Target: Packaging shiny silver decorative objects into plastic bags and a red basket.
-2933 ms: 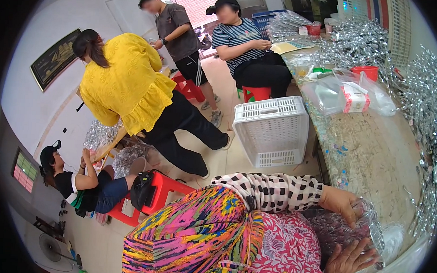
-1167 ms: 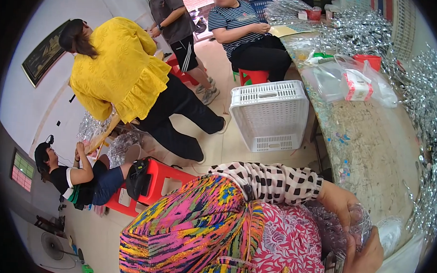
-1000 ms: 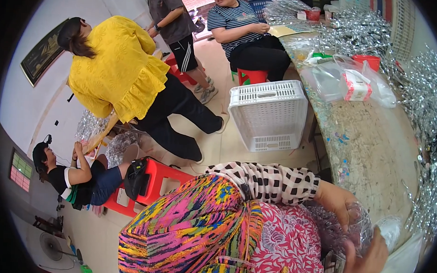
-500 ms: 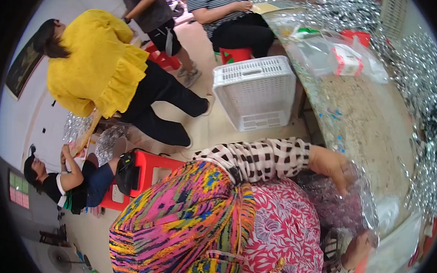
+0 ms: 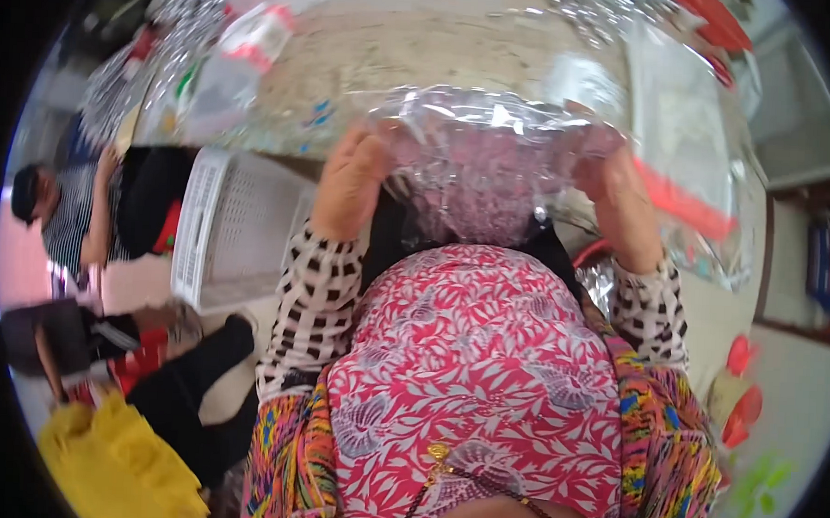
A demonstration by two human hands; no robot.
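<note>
A crinkled, see-through plastic bag point(image 5: 475, 164) stretches between my two hands in front of my body, at the near edge of the worktable point(image 5: 397, 41). My left hand point(image 5: 349, 182) is closed on its left side. On the opposite side, my right hand point(image 5: 619, 198) grips the bag, with the fingers partly behind the shiny plastic. A pinkish tint shows through the bag; what causes it I cannot make out.
To my left stands a white slatted plastic crate point(image 5: 235, 233) on the floor. A seated person in a striped shirt point(image 5: 70, 212) and one in yellow point(image 5: 119, 464) are beyond it. Silver tinsel point(image 5: 180, 22), a pink-and-white packet point(image 5: 258, 35) and a red strip point(image 5: 686, 201) lie on the table.
My view has swung to the right, so the table now lies straight ahead. My hands have come level, with the plastic bag spread between them.
</note>
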